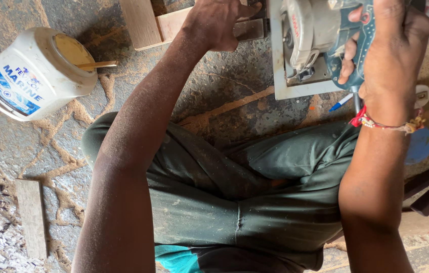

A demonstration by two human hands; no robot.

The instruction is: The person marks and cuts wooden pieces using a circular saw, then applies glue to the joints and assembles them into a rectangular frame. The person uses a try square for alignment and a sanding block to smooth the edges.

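My right hand [394, 50] was wrapped tight around the blue handle of a circular saw [320, 35], the fingers [348, 63] curled under the grip and closed on it, with a red thread band [384, 124] on the wrist just behind. The saw's pale base plate [295, 91] sat flat directly below and to the inside of that grip, resting on the dusty floor [224, 96]. Across from the grip, my left hand [219, 23] pressed down on a wooden block [174, 23], palm over its near end; I could not tell whether the fingers were curled round it or simply laid flat, as the top edge of the view cut them off. The block lay just beside the saw's plate, on the far side from my gripping hand. A blue pen [341, 102] lay just under the gripping wrist. Well away from the grip, beyond my left arm, a white glue tub [32, 76] lay tipped on its side with a thin stick [98, 64] in its mouth, and a flat wood offcut [31, 217] rested nearer my knee
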